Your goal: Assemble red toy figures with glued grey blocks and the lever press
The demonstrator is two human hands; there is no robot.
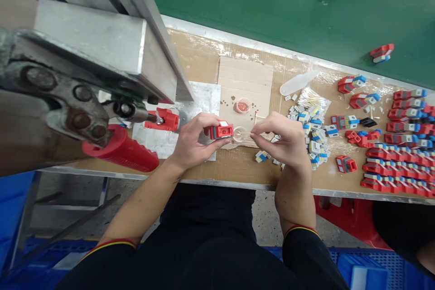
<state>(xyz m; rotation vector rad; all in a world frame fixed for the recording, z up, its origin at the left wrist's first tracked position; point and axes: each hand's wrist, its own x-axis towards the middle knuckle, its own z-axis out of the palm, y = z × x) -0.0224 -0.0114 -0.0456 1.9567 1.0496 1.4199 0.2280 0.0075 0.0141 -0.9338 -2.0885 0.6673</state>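
My left hand [195, 142] grips a red toy vehicle part [221, 131] with a grey section, its hollow end turned toward the right. My right hand [282, 138] pinches a thin stick that looks like a cotton swab [245, 133]. The stick's tip is over a small clear cup [239, 140], just right of the toy part; whether it touches the liquid I cannot tell. Farther back stands a second small cup [243, 105] with red liquid in it. Both cups are on a spotted cardboard sheet [244, 72].
A metal press with a red handle [120, 149] looms at the left, above another red part [163, 119]. Right of my hands lie a heap of grey, blue and yellow pieces [314, 136], a bag of swabs [312, 99] and rows of assembled toys [401, 167]. A green surface [288, 4] runs behind.
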